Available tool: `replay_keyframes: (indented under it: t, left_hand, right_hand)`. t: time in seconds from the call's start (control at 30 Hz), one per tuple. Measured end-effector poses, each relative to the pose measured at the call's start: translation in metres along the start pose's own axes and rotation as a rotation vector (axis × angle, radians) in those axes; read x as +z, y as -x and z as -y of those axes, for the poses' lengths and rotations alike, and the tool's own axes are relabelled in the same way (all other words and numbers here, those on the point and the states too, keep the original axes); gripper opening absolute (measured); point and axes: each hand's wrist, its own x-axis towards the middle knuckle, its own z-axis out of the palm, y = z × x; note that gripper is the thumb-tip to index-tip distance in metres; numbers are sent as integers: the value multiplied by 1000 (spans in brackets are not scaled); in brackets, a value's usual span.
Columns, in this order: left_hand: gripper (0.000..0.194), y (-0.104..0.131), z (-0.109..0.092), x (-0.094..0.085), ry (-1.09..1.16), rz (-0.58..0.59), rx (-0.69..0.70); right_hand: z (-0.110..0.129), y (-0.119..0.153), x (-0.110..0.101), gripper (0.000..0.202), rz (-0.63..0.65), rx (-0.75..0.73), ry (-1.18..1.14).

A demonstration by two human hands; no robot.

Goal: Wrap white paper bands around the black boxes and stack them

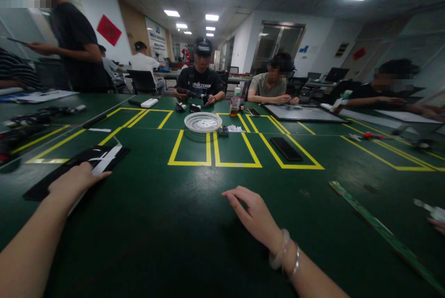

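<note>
My left hand (74, 182) is at the left, over a flat black pad or case (45, 184) on the green table. Its fingers bend over a long white strip (106, 159) that runs under the palm and shows again below the hand. My thumb points right, and the fingertips are partly hidden. At centre right, my right hand (252, 210) hovers over or rests on the table with nothing in it, its fingers loosely stretched to the left. A pale bangle (279, 249) and a thinner bracelet (295, 263) circle that wrist.
Yellow tape boxes (189, 163) mark the green table (167, 233). Beyond my hands are a white round basket (202, 122), a black phone (286, 148) and a bottle (234, 105). A green strip (375, 224) lies at right. Several people sit opposite; one stands at left.
</note>
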Motion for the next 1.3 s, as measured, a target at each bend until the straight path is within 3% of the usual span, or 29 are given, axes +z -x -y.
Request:
replay_keyframes:
  t: [0.1, 0.23, 0.33, 0.47, 0.6, 0.73, 0.83, 1.07, 1.2, 1.3]
  left_hand:
    - [64, 4, -12, -4, -63, 25, -75]
    - [57, 11, -32, -5, -81, 10, 39]
    - [58, 23, -57, -3, -54, -30, 210]
    - [58, 59, -105, 2, 82, -56, 567]
    - [43, 104, -151, 14, 141, 82, 873]
    - [32, 135, -175, 24, 129, 217, 1009]
    - [34, 145, -181, 27, 130, 278, 1046]
    - [38, 144, -177, 27, 174, 352, 1071]
    - [44, 130, -166, 13, 199, 461, 924]
    - [56, 104, -145, 2, 258, 566, 740]
  right_hand:
    - [1, 0, 0, 27, 6, 2, 6]
    - [2, 0, -1, 28, 0, -10, 16]
    - [2, 0, -2, 27, -26, -47, 38]
    - [1, 1, 0, 26, -29, -148, 130]
    - [2, 3, 5, 36, 25, -269, 217]
    - [7, 5, 11, 55, 119, -291, 318]
    - [11, 5, 11, 63, 199, -234, 351]
    - [10, 3, 6, 45, 278, -180, 343]
    - [10, 3, 2, 44, 274, -199, 324]
    - [10, 2, 1, 41, 247, -208, 284]
